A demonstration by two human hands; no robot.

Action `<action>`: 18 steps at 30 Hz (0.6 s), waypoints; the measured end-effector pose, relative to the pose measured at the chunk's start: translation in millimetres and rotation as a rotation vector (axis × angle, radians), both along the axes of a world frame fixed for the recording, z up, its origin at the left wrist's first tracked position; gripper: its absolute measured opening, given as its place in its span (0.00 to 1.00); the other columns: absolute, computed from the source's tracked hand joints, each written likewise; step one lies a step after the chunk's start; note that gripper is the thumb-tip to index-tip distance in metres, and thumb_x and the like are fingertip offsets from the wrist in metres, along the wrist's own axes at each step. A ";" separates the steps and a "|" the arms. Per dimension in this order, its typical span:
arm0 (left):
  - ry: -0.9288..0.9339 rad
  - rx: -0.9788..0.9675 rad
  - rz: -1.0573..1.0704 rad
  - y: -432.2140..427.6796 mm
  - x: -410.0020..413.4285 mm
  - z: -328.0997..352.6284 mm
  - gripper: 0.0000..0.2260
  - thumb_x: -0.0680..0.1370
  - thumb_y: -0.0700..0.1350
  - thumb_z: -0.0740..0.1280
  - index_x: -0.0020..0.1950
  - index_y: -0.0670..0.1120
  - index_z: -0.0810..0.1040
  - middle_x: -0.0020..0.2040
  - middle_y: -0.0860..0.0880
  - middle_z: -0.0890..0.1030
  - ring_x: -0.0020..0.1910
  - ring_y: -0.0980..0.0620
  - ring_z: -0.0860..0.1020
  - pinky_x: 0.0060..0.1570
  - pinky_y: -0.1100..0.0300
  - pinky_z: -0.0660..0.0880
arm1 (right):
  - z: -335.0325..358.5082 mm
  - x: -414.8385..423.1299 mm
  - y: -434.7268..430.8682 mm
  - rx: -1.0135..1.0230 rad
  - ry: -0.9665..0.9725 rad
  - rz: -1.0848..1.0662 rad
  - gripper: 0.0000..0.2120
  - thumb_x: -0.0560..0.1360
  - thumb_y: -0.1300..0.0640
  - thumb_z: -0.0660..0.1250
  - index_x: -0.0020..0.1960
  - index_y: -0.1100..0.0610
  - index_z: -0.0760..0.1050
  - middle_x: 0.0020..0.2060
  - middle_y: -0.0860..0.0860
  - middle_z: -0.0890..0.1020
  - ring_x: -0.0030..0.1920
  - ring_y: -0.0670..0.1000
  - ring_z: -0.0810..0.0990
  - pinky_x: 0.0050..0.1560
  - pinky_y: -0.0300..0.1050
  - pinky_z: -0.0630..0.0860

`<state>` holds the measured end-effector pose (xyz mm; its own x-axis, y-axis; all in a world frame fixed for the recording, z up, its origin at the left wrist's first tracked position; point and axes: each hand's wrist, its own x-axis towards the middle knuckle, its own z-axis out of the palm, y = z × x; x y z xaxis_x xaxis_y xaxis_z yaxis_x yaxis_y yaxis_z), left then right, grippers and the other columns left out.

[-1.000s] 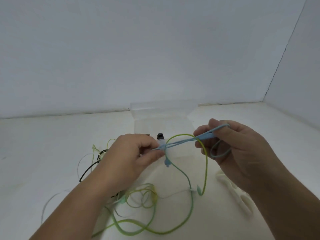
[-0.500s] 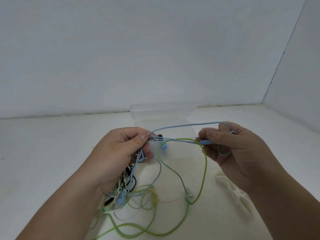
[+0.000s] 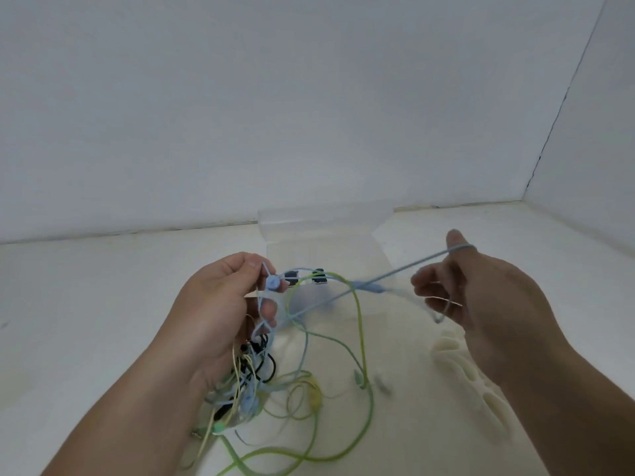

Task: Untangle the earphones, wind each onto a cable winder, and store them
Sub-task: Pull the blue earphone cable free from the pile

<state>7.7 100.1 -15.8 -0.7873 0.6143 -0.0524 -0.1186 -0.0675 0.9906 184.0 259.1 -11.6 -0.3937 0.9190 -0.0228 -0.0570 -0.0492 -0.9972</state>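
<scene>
The left hand (image 3: pixel 220 310) has its grip clenched round the tangle of earphones (image 3: pixel 247 383), held above the white surface (image 3: pixel 86 304), with thumb and forefinger pinching a blue earbud (image 3: pixel 273 282) at the top of the bunch. From there the blue earphone cable (image 3: pixel 412 266) runs taut to the right hand (image 3: pixel 488 297), where it is hooked round one raised digit. The lower fingers curl loosely beside the strand, though blur hides exactly how they close on it. An inline remote (image 3: pixel 372 288) sits partway along the stretched run. The cables look thin, light and limp: they will sag, spring into loops and snag on each other rather than slide free. The earbuds and remote are the only firm lumps and would catch in any loop they are drawn through. A green earphone cable (image 3: pixel 360 324) arches across the blue one and trails down to the surface, and a black cable (image 3: pixel 271 367) is buried in the bunch. Hold is best taken at a bud or the remote, feeding slack by hand; tugging a thin strand risks tightening knots or straining the joints. Pale cable winders (image 3: pixel 477 383) lie on the surface below the right hand, and a clear plastic box (image 3: pixel 326 221) stands beyond.
</scene>
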 end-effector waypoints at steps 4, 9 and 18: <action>0.028 -0.022 0.047 3.8 -4.0 -7.0 0.16 0.85 0.41 0.55 0.37 0.44 0.69 0.28 0.48 0.72 0.23 0.53 0.58 0.24 0.65 0.55 | 3.7 -0.9 -0.8 -0.204 0.143 0.086 0.24 0.83 0.47 0.55 0.34 0.58 0.74 0.39 0.59 0.85 0.41 0.57 0.83 0.48 0.52 0.77; -0.042 0.076 0.205 7.0 -15.0 -4.7 0.15 0.83 0.38 0.56 0.37 0.46 0.70 0.24 0.52 0.63 0.20 0.55 0.57 0.20 0.67 0.56 | 15.8 12.3 16.9 -0.514 0.530 0.059 0.22 0.83 0.45 0.53 0.40 0.57 0.75 0.34 0.55 0.81 0.32 0.54 0.82 0.42 0.49 0.77; 0.652 -0.230 0.054 1.7 -10.6 1.7 0.11 0.76 0.58 0.68 0.46 0.51 0.78 0.33 0.52 0.74 0.25 0.60 0.68 0.31 0.67 0.67 | 8.8 10.1 10.7 -0.332 0.255 0.159 0.18 0.82 0.52 0.59 0.39 0.60 0.76 0.27 0.55 0.77 0.28 0.52 0.78 0.40 0.47 0.77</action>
